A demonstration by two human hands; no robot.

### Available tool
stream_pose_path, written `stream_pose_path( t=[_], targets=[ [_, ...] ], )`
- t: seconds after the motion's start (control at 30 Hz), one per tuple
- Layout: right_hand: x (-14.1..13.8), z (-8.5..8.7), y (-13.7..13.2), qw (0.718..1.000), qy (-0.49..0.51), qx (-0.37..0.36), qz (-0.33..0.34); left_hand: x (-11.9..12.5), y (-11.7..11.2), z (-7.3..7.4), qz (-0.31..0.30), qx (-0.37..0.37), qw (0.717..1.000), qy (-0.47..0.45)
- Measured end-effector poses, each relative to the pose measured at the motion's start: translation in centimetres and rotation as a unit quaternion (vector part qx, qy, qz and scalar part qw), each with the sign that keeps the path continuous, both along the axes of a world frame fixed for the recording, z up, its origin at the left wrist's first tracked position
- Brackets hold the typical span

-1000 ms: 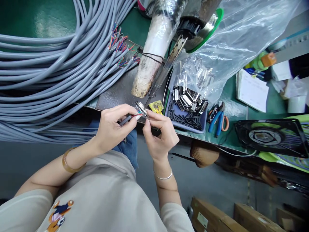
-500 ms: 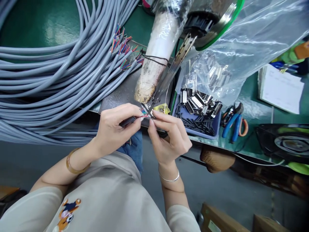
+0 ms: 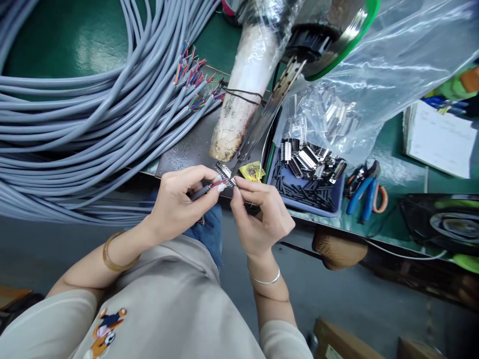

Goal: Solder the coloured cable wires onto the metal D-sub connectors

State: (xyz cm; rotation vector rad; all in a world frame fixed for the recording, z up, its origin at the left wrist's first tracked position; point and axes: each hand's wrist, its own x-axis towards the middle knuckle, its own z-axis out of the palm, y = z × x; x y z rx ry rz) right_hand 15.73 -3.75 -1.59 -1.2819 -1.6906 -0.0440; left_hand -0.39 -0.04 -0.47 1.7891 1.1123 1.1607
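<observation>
My left hand [image 3: 181,199] is closed, thumb and fingers pinching a thin grey cable [image 3: 201,192] with red and other coloured wires at its end. Its wire ends lie against a small metal multi-pin connector [image 3: 224,171]. My right hand [image 3: 264,212] is closed too, its thumb and fingertips pinching the connector's right end. Just above the connector is the lower end of a slanting soldering iron [image 3: 266,117]; whether it touches cannot be made out. Fingertips hide part of the wires and pins.
Many grey cables [image 3: 93,119] with bared coloured ends cover the left. A wrapped white tube [image 3: 245,75] slants down centrally, beside a green-rimmed spool [image 3: 368,30]. Rightward are a blue tray [image 3: 339,197] of connectors and black tubes, a yellow scrap [image 3: 253,172], and blue-handled pliers [image 3: 368,197].
My fingers and the connector have shifted slightly, and more of the connector and the cable's grey sheath now shows. Both hands keep their grip. The whole view has moved a little.
</observation>
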Motion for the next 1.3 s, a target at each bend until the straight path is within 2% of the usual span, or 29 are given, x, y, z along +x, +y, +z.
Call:
stream_pose_path(
  t=[0.1, 0.37, 0.67, 0.73, 0.9, 1.0, 1.07, 1.13, 1.23, 1.3],
  targets=[
    [-0.2, 0.0, 0.1, 1.000, 0.005, 0.002, -0.003, 0.2, -0.2, 0.0, 0.016, -0.005, 1.000, -0.002],
    [-0.1, 0.0, 0.2, 1.000, 0.017, 0.002, 0.006, 0.6, 0.0, -0.1, 0.037, 0.088, 0.995, 0.022],
    [-0.3, 0.7, 0.5, 1.000, 0.015, 0.000, -0.001, 0.5, 0.2, 0.2, 0.031, 0.099, 0.995, 0.007],
    [-0.4, 0.7, 0.5, 1.000, -0.001, 0.009, -0.004, 0.3, 0.2, 0.2, 0.022, 0.083, 0.996, 0.000],
    [-0.2, 0.1, -0.1, 0.997, -0.078, 0.028, 0.001, -0.1, 0.1, -0.1, -0.009, -0.009, 1.000, 0.000],
    [0.2, -0.1, -0.5, 0.997, -0.077, 0.016, 0.008, 0.0, 0.0, -0.2, -0.023, -0.041, 0.999, -0.011],
    [0.6, 0.1, -0.7, 0.999, -0.031, -0.010, 0.008, 0.0, -0.1, -0.1, -0.045, -0.041, 0.998, -0.017],
    [1.1, 0.8, -0.6, 0.997, 0.026, -0.078, 0.011, 0.0, -0.4, 0.2, -0.093, -0.021, 0.995, -0.016],
    [1.8, 1.9, -0.3, 0.972, 0.082, -0.213, 0.054, 0.0, -0.9, 0.3, -0.161, -0.001, 0.987, -0.018],
    [2.0, 2.5, -0.2, 0.958, 0.109, -0.251, 0.088, -0.1, -1.4, 0.2, -0.157, -0.012, 0.987, -0.033]
  ],
)
